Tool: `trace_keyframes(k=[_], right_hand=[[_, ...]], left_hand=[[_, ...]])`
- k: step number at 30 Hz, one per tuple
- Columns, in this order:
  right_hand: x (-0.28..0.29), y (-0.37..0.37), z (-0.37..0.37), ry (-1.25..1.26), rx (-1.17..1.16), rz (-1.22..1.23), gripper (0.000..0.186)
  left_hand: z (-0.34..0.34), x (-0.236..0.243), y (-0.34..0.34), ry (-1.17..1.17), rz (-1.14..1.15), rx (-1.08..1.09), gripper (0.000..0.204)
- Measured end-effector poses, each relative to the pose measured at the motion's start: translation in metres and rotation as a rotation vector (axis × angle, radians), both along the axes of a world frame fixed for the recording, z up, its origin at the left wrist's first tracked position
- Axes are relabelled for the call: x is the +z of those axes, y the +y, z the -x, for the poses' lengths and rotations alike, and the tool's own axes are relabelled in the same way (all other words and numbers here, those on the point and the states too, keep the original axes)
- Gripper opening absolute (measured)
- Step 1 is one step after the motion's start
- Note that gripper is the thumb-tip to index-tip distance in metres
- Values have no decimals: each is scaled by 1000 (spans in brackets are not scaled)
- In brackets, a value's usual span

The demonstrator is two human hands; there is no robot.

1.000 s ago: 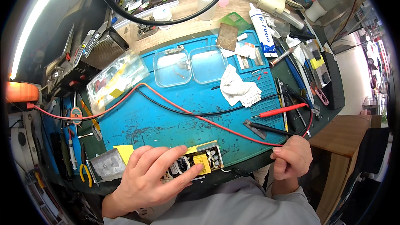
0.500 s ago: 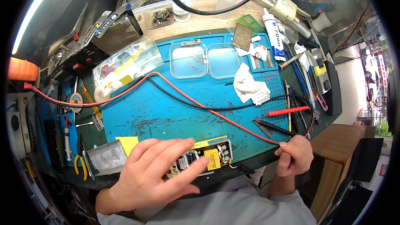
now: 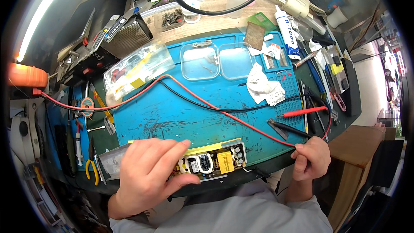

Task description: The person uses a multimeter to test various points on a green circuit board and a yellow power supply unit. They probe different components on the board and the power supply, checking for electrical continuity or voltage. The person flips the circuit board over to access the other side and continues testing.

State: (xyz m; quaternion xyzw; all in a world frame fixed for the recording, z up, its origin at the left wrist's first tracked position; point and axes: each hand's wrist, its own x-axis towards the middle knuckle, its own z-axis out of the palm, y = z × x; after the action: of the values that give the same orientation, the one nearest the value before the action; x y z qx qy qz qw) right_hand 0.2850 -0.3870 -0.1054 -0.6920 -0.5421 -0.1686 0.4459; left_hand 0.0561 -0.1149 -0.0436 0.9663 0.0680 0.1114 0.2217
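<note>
A long, narrow power supply board (image 3: 199, 164) in an open metal case lies along the mat's near edge, with a yellow transformer block (image 3: 225, 162) on it. My left hand (image 3: 148, 168) reaches over the case's left end. Its thumb and forefinger are spread apart, either side of the board, with no clear grip. My right hand (image 3: 311, 159) is closed at the near right, next to the red test lead (image 3: 254, 125); what its fingers hold, if anything, is hidden. The red probe (image 3: 305, 111) and black probe (image 3: 290, 128) lie just beyond this hand.
A blue work mat (image 3: 172, 121) covers the bench middle. A clear hinged box (image 3: 199, 61), crumpled tissue (image 3: 260, 84) and glue tube (image 3: 286, 32) lie farther back. Pliers (image 3: 91, 166) and a grey metal cover (image 3: 112, 162) are at left. A black cable (image 3: 207, 12) arches overhead.
My left hand has drawn its fingers back from over the board to its left end, uncovering more parts. My right hand stays closed in the same place. The whole view has shifted slightly.
</note>
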Motion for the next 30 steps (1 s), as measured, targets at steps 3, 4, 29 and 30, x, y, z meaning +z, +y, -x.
trace_keyframes(k=[3,4,29,30], right_hand=[[1,0,0,14,-6,1,19],[1,0,0,13,-5,0,20],[0,1,0,13,-37,-35,33],[0,1,0,12,-39,-40,34]], left_hand=[[-3,1,-2,42,12,-79,71],[-4,0,-3,46,17,-101,71],[-8,-3,-11,40,-184,-195,56],[-8,-3,-12,33,-192,-195,56]])
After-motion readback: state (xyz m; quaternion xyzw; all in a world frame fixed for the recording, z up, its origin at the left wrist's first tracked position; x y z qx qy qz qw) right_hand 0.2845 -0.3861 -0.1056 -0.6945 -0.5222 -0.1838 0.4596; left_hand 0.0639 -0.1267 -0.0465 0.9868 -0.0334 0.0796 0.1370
